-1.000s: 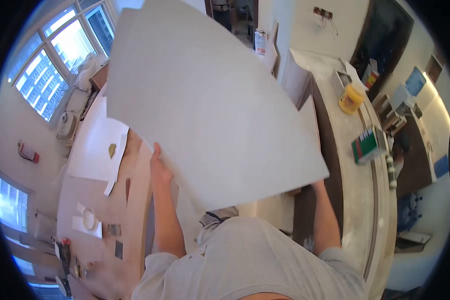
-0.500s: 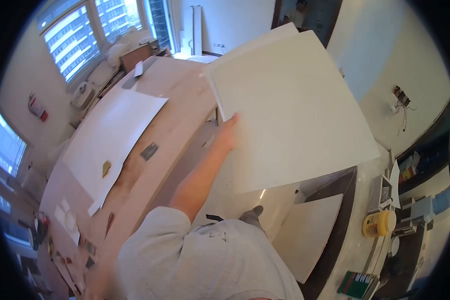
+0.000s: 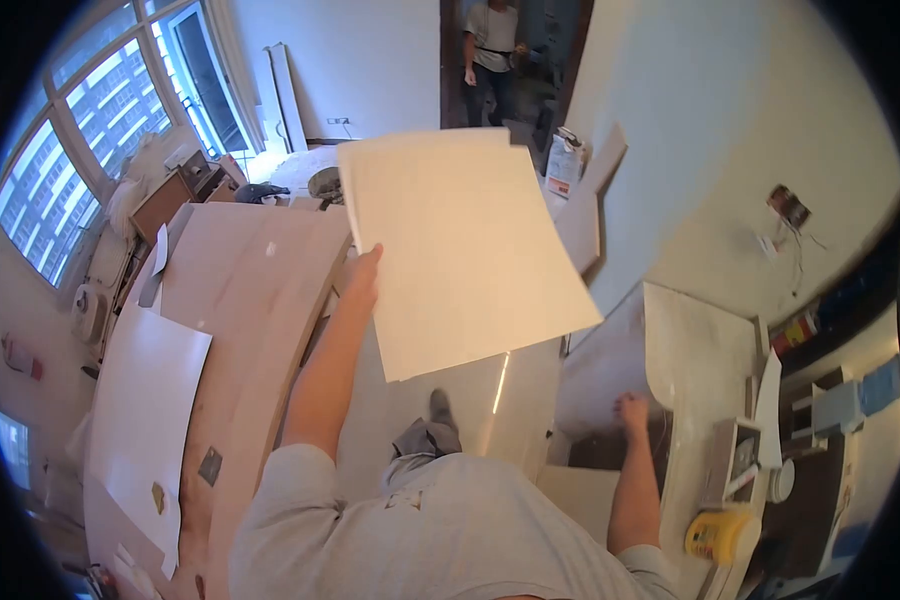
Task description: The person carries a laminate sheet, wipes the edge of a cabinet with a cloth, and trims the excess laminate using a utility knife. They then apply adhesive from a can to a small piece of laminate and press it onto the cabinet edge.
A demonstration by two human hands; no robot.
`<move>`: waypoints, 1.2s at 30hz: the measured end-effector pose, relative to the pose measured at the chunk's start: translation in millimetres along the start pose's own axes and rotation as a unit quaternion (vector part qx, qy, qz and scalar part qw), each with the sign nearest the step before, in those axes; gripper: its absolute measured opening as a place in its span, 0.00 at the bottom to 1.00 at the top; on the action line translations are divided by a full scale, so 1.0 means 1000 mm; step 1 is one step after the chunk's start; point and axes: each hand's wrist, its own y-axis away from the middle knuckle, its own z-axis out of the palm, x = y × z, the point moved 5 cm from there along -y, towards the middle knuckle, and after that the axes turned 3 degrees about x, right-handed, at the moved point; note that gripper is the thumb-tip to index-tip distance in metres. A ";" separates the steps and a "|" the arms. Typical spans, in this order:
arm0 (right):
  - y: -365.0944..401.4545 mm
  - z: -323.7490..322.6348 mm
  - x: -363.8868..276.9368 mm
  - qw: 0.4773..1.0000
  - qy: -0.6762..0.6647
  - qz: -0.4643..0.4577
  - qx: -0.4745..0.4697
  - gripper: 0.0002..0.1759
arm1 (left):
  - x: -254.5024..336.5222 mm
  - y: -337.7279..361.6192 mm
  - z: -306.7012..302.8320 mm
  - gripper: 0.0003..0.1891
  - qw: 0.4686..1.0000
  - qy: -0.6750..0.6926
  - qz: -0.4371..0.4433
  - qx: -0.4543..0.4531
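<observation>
I'm looking down into a bare room under fit-out: tall windows (image 3: 50,190) on the left, a plain wall with loose wiring (image 3: 790,210) on the right, and another person standing in the far doorway (image 3: 490,40). The glossy floor (image 3: 490,400) runs between a long wooden bench (image 3: 240,290) on my left and a pale right-hand bench (image 3: 700,350).

As I judge it, the work is midway. The pale sheet (image 3: 465,250) is up in the air over the floor, clear of both benches, and not yet laid down anywhere. My left hand (image 3: 362,275) carries it alone, pinching its left edge, thumb on the near face. My right hand (image 3: 630,410) is empty, fingers loosely spread at the right-hand bench's edge; I cannot tell whether it touches.

A white sheet (image 3: 145,400) lies flat on the wooden bench, and a yellow tub (image 3: 715,535) sits on the right-hand bench.
</observation>
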 end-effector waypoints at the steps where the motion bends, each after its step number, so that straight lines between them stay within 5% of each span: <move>1: -0.025 0.004 -0.050 0.999 -0.038 -0.029 0.017 0.12 | 0.010 -0.031 0.018 0.21 0.999 -0.028 0.003 -0.036; 2: -0.059 0.006 -0.069 0.993 -0.065 -0.094 -0.011 0.14 | -0.032 -0.141 0.015 0.19 0.994 -0.102 -0.004 -0.048; 4: -0.091 0.028 -0.110 0.988 -0.005 -0.155 0.005 0.18 | -0.024 -0.205 0.066 0.16 0.937 -0.323 0.114 0.067; 5: -0.108 0.044 -0.100 0.993 -0.063 -0.095 0.030 0.20 | -0.012 -0.242 0.093 0.15 0.883 -0.420 0.159 0.138; 6: -0.171 0.051 -0.011 0.996 -0.033 -0.086 -0.010 0.19 | -0.003 -0.290 0.112 0.14 0.837 -0.479 0.186 0.189; 7: -0.233 0.060 0.074 0.996 -0.001 -0.080 -0.050 0.23 | 0.051 -0.217 0.144 0.14 0.826 -0.499 0.191 0.181; 10: -0.194 0.116 0.033 0.973 0.163 0.085 -0.140 0.21 | 0.069 -0.286 0.193 0.12 0.773 -0.558 0.238 0.187; 16: -0.274 0.204 -0.048 0.931 0.240 0.118 -0.248 0.18 | 0.086 -0.371 0.244 0.09 0.692 -0.665 0.254 0.121; 21: -0.403 0.238 -0.100 0.918 0.254 0.106 -0.285 0.16 | 0.075 -0.444 0.249 0.10 0.694 -0.676 0.226 0.104; 25: -0.536 0.257 -0.156 0.929 0.206 0.088 -0.293 0.15 | 0.079 -0.494 0.271 0.10 0.646 -0.720 0.217 0.135; 27: -0.621 0.263 -0.191 0.939 0.144 0.064 -0.306 0.14 | 0.059 -0.551 0.277 0.10 0.618 -0.726 0.248 0.174; 28: -0.672 0.271 -0.213 0.944 0.097 0.042 -0.312 0.14 | 0.044 -0.585 0.269 0.10 0.651 -0.686 0.242 0.217; 29: -0.707 0.269 -0.231 0.949 0.065 0.025 -0.308 0.14 | 0.030 -0.634 0.270 0.10 0.606 -0.740 0.227 0.185; 33: -0.846 0.301 -0.365 0.973 0.037 -0.007 -0.227 0.14 | 0.104 -0.591 0.343 0.18 0.623 -0.752 0.171 0.130; 36: -0.880 0.325 -0.424 0.974 0.100 -0.002 -0.205 0.17 | 0.118 -0.626 0.381 0.19 0.623 -0.747 0.200 0.122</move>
